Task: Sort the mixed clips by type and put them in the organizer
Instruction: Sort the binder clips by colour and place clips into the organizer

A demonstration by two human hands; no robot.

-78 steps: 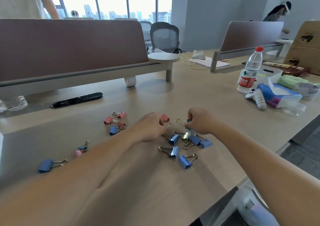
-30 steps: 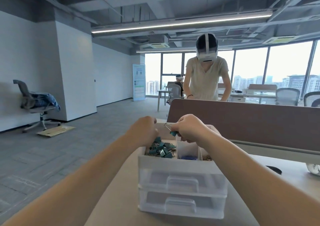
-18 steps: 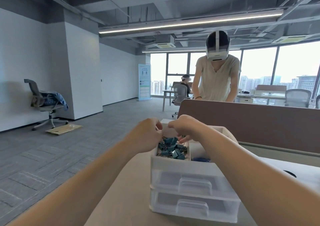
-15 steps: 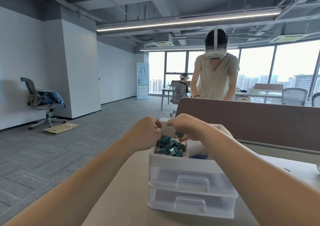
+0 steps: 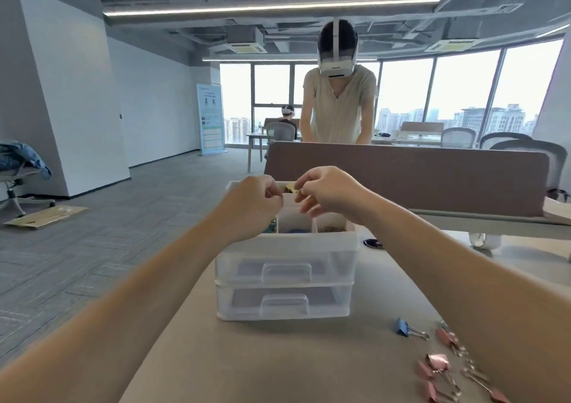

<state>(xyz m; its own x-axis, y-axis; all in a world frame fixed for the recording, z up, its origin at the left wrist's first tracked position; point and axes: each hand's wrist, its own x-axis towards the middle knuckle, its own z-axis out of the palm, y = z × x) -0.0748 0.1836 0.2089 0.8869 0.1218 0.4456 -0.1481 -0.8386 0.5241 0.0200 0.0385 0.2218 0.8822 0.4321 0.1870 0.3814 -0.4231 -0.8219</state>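
Curled inward, fingers of the left hand [image 5: 256, 204], held just above the left side of the organizer [image 5: 285, 248]; cannot tell whether anything sits inside that fist. Just to its right, in the narrow gap between the two hands, a yellowish clip [image 5: 291, 188], pinched at the tips of thumb and forefinger of the right hand [image 5: 332, 194] (too small and blurred to name its type). Remaining right fingers loosely bent, hanging over the middle and right compartments of the organizer's open top.

Below the hands, across the front row of compartments from the left: a glimpse of teal clips [image 5: 272, 225], mostly hidden behind the left wrist; a dark blue item [image 5: 297, 231] low in the middle compartment, not clear enough to identify; a brownish-gold heap [image 5: 332, 228] in the right one. Beneath these, two translucent drawers [image 5: 285, 271], both pushed in, stacked one above the other.

Further right on the tan table [image 5: 278, 365], apart from the organizer: one blue binder clip [image 5: 402, 330] lying alone, wire handles pointing right, then several pink binder clips [image 5: 437, 361] scattered beside the right forearm [image 5: 494, 325], some partly hidden by it. Behind the organizer and stretching off to the right, a brown desk partition [image 5: 432, 180].
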